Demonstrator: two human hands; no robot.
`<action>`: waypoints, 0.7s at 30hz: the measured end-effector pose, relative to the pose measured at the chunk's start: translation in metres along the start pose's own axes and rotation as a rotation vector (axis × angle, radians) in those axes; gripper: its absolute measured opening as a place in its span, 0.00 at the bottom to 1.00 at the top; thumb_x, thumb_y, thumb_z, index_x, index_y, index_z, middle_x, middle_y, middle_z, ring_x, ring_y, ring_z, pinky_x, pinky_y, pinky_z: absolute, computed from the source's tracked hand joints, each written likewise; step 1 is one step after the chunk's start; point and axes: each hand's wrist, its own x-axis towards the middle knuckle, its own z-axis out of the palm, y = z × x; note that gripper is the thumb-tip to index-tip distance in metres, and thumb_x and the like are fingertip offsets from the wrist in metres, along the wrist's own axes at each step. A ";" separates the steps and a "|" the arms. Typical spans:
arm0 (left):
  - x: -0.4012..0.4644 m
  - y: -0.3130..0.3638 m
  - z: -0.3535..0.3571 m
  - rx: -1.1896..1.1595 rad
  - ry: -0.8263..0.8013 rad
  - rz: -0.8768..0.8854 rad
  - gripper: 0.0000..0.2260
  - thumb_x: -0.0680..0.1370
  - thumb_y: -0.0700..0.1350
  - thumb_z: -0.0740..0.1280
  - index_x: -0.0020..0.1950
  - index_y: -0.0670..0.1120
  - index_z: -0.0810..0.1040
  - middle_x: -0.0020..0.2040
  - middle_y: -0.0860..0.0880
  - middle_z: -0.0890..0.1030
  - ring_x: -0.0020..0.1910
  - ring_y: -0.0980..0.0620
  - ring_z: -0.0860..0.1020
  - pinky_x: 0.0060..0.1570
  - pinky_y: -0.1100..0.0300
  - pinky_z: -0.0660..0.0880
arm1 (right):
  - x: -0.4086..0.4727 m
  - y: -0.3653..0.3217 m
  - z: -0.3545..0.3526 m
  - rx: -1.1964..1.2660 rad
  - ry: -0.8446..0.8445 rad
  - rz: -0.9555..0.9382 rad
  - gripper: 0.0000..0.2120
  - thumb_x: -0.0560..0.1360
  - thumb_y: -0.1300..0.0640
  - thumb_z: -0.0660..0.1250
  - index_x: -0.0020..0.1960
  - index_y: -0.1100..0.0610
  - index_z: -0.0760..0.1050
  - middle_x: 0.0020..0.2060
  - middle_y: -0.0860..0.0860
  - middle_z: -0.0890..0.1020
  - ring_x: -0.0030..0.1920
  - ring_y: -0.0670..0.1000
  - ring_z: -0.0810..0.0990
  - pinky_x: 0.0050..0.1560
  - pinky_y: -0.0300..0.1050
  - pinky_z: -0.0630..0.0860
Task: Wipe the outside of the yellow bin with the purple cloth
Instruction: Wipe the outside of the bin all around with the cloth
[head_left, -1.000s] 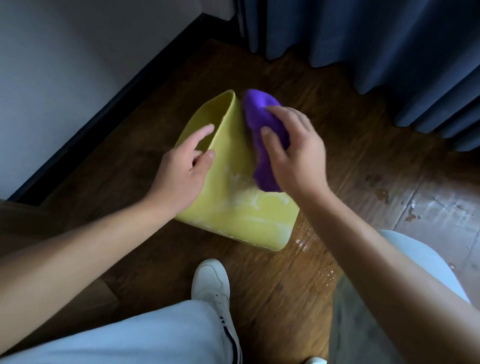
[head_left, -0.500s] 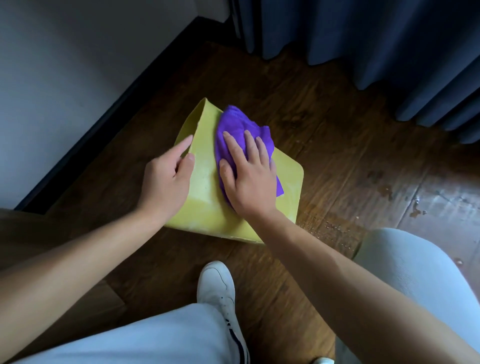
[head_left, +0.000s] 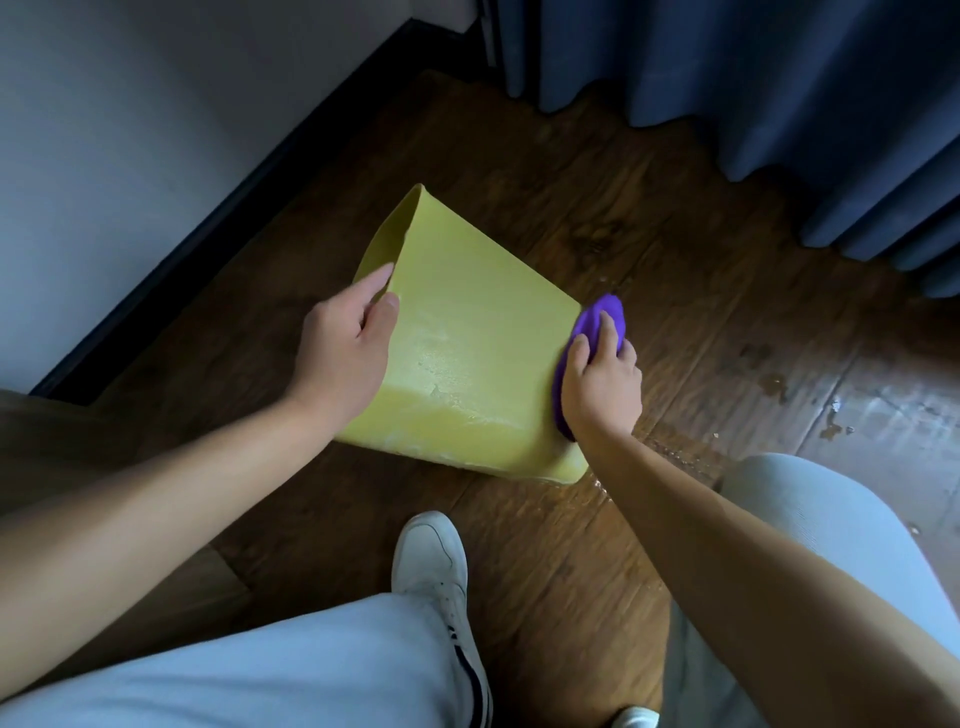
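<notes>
The yellow bin (head_left: 467, 353) lies tipped on the floor (head_left: 649, 218), mouth away; the left hand (head_left: 345, 345) pinches its rim, the right hand (head_left: 602, 389) presses the purple cloth (head_left: 597, 322) on its right side.

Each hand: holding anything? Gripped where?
Left hand grips the yellow bin at its open rim, thumb outside. Right hand holds the bunched purple cloth, fingers curled over it, against the bin's right side.
</notes>
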 end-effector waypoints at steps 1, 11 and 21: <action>-0.001 0.001 0.000 -0.005 -0.002 -0.001 0.20 0.87 0.46 0.59 0.79 0.46 0.69 0.45 0.67 0.74 0.38 0.69 0.72 0.40 0.81 0.69 | 0.000 0.003 -0.002 0.015 -0.008 0.036 0.27 0.84 0.40 0.48 0.82 0.44 0.55 0.75 0.57 0.68 0.70 0.64 0.71 0.65 0.61 0.73; -0.005 0.001 -0.004 -0.054 -0.033 0.023 0.21 0.87 0.47 0.59 0.80 0.55 0.66 0.51 0.50 0.83 0.47 0.50 0.75 0.47 0.61 0.79 | -0.006 0.026 -0.022 0.055 -0.134 0.300 0.21 0.86 0.48 0.50 0.77 0.49 0.65 0.65 0.60 0.79 0.61 0.64 0.79 0.62 0.59 0.77; -0.015 0.023 0.005 0.038 -0.323 0.162 0.32 0.84 0.47 0.60 0.84 0.58 0.48 0.50 0.40 0.82 0.45 0.40 0.82 0.45 0.40 0.81 | 0.002 -0.033 -0.084 0.078 0.007 -0.270 0.20 0.82 0.50 0.63 0.74 0.46 0.71 0.63 0.53 0.76 0.53 0.52 0.75 0.53 0.51 0.77</action>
